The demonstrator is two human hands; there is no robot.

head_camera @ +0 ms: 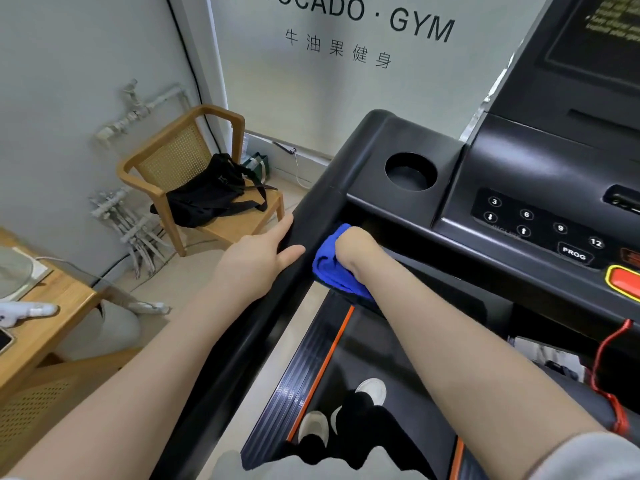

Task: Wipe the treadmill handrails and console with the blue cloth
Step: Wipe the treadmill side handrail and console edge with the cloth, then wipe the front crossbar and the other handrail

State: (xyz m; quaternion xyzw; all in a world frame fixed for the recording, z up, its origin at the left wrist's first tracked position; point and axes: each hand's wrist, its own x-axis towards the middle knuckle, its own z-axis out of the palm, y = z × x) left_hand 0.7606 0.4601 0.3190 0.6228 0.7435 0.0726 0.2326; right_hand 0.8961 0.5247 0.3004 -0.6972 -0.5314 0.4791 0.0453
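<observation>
The black left handrail (263, 327) of the treadmill runs from the bottom middle up to the console (519, 188). My left hand (256, 261) rests flat on the rail's outer side, fingers spread along it. My right hand (353, 251) is closed around a bunched blue cloth (332, 268), pressed against the rail's inner side just below the console's front edge. The console shows a round cup holder (410, 171), numbered buttons (540, 223) and a dark screen (595, 39) at the upper right.
A wooden chair (194, 174) with a black bag (211, 192) stands left of the treadmill by the wall. A wooden table (38, 306) is at the far left. A red safety cord (606, 368) hangs at the right. My feet stand on the belt (377, 355) below.
</observation>
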